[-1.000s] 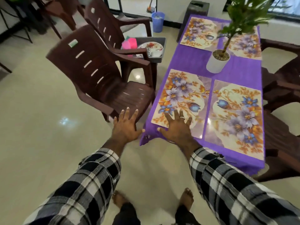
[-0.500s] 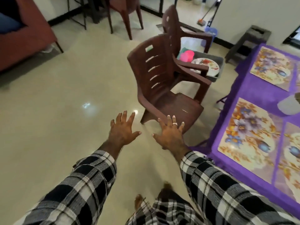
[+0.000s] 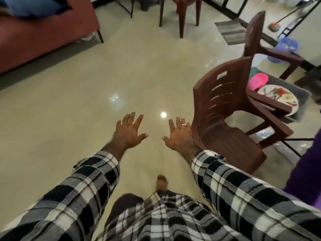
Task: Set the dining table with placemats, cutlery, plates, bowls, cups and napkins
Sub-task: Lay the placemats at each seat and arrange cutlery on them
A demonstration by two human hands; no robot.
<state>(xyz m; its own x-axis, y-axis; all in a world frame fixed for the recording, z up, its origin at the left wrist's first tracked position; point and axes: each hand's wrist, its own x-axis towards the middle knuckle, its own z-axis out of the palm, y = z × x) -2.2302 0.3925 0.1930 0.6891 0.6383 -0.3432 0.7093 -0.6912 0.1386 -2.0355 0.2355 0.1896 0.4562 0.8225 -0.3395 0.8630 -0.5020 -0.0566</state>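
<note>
My left hand (image 3: 129,134) and my right hand (image 3: 178,136) are stretched out over the floor, fingers spread, holding nothing. The right hand is close beside the back of a brown plastic chair (image 3: 224,108). Behind that chair a grey tray (image 3: 303,94) holds a patterned white plate (image 3: 279,98) and pink bowls (image 3: 258,80). Only a strip of the purple tablecloth (image 3: 305,174) shows at the right edge. The placemats are out of view.
A second brown chair (image 3: 260,42) stands behind the tray. A red-brown sofa (image 3: 34,35) is at the far left, and another chair's legs (image 3: 180,16) at the top. A blue bin (image 3: 284,47) and a striped mat (image 3: 231,32) lie at the back right. Glossy beige floor lies ahead.
The view has swung left, away from the table. My right hand left the placemat and both hands now hover over the floor. The table has slid almost out of view.
</note>
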